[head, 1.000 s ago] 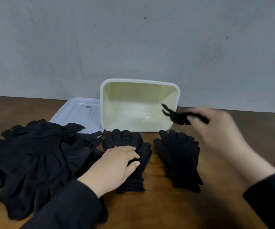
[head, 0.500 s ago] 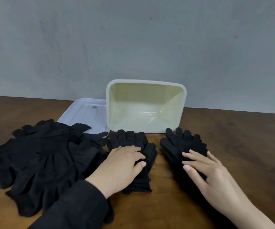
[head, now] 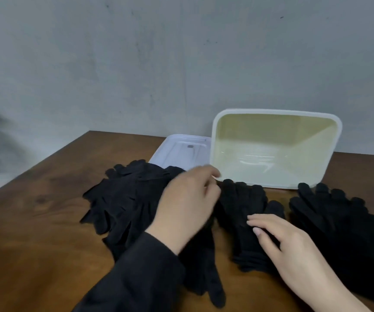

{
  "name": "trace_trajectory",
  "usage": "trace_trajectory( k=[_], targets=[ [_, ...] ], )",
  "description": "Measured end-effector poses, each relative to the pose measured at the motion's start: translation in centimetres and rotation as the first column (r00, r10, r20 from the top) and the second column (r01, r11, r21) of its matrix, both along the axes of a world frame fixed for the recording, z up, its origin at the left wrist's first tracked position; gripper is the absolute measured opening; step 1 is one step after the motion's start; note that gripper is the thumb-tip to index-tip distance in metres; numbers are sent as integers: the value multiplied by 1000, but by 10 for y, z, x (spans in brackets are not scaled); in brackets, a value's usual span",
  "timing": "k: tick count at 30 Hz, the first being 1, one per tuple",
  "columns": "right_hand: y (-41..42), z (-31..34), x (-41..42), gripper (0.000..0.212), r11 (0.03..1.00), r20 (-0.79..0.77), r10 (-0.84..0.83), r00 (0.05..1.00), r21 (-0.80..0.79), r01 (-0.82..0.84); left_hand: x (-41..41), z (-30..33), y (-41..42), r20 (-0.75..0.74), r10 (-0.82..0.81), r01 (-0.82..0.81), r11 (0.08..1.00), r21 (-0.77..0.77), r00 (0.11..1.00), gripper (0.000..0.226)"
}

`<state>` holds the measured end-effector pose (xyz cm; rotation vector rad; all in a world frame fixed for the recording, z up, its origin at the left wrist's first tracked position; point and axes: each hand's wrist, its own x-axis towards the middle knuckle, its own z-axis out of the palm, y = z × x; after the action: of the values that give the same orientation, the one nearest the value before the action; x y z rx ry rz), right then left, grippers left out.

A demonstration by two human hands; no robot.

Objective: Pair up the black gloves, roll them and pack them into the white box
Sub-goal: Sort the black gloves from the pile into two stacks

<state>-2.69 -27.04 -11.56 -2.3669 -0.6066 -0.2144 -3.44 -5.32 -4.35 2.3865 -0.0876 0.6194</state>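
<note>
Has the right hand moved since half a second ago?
Yes. The right hand shifted left, off the right glove stack onto the middle glove stack.

A dark brown wooden table stands against a grey wall. On it lie a loose heap of black gloves at the left, a flat stack of gloves in the middle and another stack at the right. Behind them the white box rests tilted with its opening toward the camera, and a white lid lies flat just left of it.
</note>
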Motion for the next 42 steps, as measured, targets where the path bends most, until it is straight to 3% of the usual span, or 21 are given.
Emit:
trace_trajectory(
  k=[4, 8, 15, 18, 21, 25, 28, 33, 37, 42],
  targets=[
    [0, -1, 0, 23, 999, -28, -19, 999, 44, 21, 6, 7, 77, -122, 225, -220, 974, 57, 967, 22],
    [1, -1, -1, 21, 998, -44, -16, 999, 55, 18, 5, -2, 128, -354, 301, -195, 932, 304, 886, 34],
    [1, 1, -1, 21, 999, -62, -9, 998, 52, 12, 8, -7, 127, -200, 275, -217, 938, 270, 940, 3],
    [1, 0, -1, 21, 998, -66, -7, 998, 60, 11, 9, -9, 129, -147, 236, -195, 949, 249, 961, 8],
    [0, 1, -1, 22, 998, -85, -7, 996, 59, 12, 10, -11, 126, -221, 187, -107, 938, 330, 957, 10],
    [1, 2, -2, 23, 998, -86, -4, 996, 54, 9, 11, -15, 122, -309, 217, -78, 911, 406, 926, 33],
    [1, 3, -2, 23, 999, -83, -4, 997, 45, 7, 10, -12, 118, -246, 196, -95, 924, 370, 949, 14],
    [0, 3, -2, 24, 999, -85, -1, 996, 34, 4, 8, -13, 112, -173, 168, -109, 945, 307, 970, 23],
    [0, 4, -2, 23, 999, -69, -1, 998, 38, 3, 3, 6, 94, 29, 241, -238, 968, -79, 970, 11],
    [2, 10, -7, 23, 994, -23, -10, 1000, 109, 12, 1, 36, 62, 156, 248, -171, 904, -391, 956, 5]
  ],
)
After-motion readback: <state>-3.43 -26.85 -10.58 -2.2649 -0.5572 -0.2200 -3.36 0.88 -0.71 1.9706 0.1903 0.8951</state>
